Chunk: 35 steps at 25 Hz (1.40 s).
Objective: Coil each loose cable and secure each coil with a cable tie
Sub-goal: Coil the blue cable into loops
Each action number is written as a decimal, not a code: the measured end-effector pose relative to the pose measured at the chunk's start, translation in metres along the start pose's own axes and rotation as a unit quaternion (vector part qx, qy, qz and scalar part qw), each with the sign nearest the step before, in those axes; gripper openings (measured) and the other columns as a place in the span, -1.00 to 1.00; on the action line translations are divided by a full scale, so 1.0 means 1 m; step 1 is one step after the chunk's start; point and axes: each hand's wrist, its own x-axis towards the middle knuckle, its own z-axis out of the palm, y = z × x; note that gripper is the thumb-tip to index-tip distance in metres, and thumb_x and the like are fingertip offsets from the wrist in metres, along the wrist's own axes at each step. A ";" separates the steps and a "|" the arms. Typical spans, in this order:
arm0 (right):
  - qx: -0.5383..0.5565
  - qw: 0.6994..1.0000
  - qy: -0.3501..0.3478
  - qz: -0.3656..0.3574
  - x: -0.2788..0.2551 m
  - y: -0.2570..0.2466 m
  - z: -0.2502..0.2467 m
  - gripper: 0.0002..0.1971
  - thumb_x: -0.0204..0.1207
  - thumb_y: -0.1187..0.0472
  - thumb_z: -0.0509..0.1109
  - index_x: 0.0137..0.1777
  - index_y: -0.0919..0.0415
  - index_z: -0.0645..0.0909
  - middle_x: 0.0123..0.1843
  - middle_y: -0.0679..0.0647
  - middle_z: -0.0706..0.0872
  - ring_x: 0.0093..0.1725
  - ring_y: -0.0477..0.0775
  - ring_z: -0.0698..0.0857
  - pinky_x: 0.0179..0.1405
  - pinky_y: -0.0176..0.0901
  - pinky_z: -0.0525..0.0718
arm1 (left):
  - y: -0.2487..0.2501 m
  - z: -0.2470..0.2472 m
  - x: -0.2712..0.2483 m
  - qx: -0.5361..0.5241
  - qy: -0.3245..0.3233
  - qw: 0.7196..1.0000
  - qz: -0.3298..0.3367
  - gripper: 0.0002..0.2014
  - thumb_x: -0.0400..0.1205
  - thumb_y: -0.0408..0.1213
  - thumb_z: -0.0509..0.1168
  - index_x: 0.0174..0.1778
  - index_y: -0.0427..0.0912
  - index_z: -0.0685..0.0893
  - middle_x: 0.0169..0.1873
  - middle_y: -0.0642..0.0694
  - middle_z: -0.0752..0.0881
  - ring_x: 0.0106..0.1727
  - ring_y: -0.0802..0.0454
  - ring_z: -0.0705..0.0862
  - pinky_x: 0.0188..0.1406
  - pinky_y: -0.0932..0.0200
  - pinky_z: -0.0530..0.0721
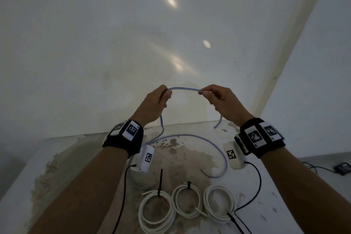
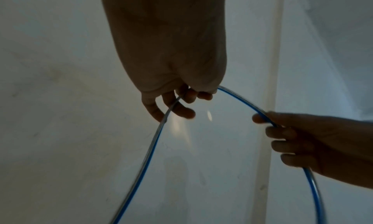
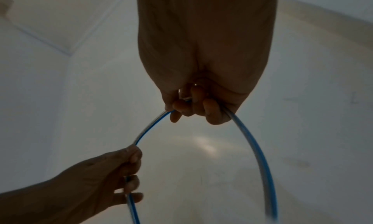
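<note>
A thin blue-and-clear cable arches between both raised hands. My left hand grips it, and the cable runs down from that fist to a loose loop on the table. My right hand grips the other side, a short free end hanging below it. In the left wrist view the cable passes from the left hand to the right hand. In the right wrist view the cable leaves the right hand toward the left hand.
Three white cable coils lie at the table's near edge, each with a black tie. The white table is stained brown and meets a white wall. A small dark device sits at the right.
</note>
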 end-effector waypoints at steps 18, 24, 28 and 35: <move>-0.002 0.964 0.189 0.188 0.005 -0.006 -0.017 -0.80 0.64 0.23 0.22 -0.13 0.28 0.62 -0.36 0.16 0.68 -0.51 0.05 0.68 -0.63 -0.22 0.52 | 0.007 -0.071 0.003 -0.086 0.023 0.995 -0.048 -0.68 0.75 -0.24 0.19 -0.25 -0.22 0.75 -0.47 -0.09 0.59 -0.39 0.08 0.55 -0.22 0.19 0.53; -0.044 0.937 0.296 0.180 0.010 0.013 -0.049 -0.74 0.68 0.23 0.19 -0.04 0.34 0.69 -0.37 0.13 0.69 -0.44 0.13 0.65 -0.51 -0.27 0.60 | -0.018 -0.081 -0.005 -0.082 0.078 0.987 -0.112 -0.65 0.77 -0.13 0.15 -0.32 -0.14 0.60 -0.51 0.01 0.49 -0.40 0.05 0.55 -0.23 0.11 0.48; -0.144 0.977 0.024 0.153 -0.005 0.005 -0.008 -0.79 0.66 0.24 0.31 -0.12 0.22 0.76 -0.40 0.05 0.74 -0.63 -0.23 0.60 -0.60 -0.46 0.51 | 0.019 -0.067 0.016 -0.304 0.076 0.943 -0.112 -0.73 0.81 -0.21 0.05 -0.16 -0.12 0.55 -0.47 0.03 0.34 -0.52 0.11 0.35 -0.36 0.17 0.40; -0.104 0.985 -0.125 0.050 -0.020 -0.053 0.012 -0.89 0.71 0.15 0.31 0.17 0.09 0.59 -0.34 0.03 0.80 -0.49 -0.13 0.68 -0.44 -0.30 0.59 | 0.056 -0.035 0.011 -0.272 -0.006 0.960 -0.060 -0.68 0.82 -0.30 -0.02 0.19 -0.27 0.65 -0.38 0.00 0.53 -0.34 0.03 0.63 -0.13 0.11 0.70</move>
